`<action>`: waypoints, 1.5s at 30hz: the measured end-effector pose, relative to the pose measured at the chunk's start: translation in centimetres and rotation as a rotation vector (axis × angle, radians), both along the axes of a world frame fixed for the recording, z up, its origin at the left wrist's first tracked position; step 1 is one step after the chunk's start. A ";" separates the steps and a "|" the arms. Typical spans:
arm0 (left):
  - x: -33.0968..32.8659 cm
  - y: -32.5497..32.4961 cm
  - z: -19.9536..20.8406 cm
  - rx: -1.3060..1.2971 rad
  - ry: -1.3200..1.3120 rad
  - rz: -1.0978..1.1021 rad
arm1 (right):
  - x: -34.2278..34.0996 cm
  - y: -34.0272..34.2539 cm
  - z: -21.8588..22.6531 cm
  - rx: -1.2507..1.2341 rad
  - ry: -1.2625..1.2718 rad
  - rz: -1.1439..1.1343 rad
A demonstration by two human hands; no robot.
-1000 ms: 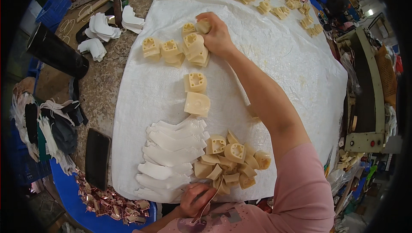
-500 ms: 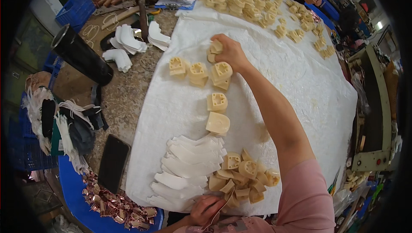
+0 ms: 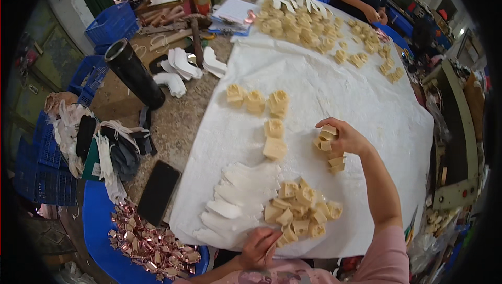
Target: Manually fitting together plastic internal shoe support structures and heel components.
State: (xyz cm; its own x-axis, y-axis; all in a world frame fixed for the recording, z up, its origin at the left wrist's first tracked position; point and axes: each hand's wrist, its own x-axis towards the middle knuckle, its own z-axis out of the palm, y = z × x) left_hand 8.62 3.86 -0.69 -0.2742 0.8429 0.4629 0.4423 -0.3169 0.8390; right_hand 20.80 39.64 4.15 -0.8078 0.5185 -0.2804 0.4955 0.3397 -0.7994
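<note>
White sheeting (image 3: pixel 381 106) drapes the tabletop (image 3: pixel 183 119); the right hand (image 3: pixel 349 137) curls around cream pieces (image 3: pixel 326 136), presumably keeping them together; the left hand (image 3: pixel 257 247) half-curled, contents unclear from here.

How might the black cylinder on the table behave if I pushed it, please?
The black cylinder might tip if pushed near its top, as it looks tall and narrow and seems to stand on end on the table. Once down, it would probably roll, given its round sides. Its smooth surface may feel slippery.
</note>
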 end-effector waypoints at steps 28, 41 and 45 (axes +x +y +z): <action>0.4 0.2 0.3 0.038 -0.026 0.028 | -3.9 -12.4 4.6 0.371 0.152 0.004; 0.4 0.1 0.1 0.029 -0.016 0.037 | -11.0 -7.8 0.1 0.687 0.007 0.315; 0.4 0.2 0.3 -0.006 -0.017 0.057 | -9.8 -7.0 0.0 0.450 0.163 0.163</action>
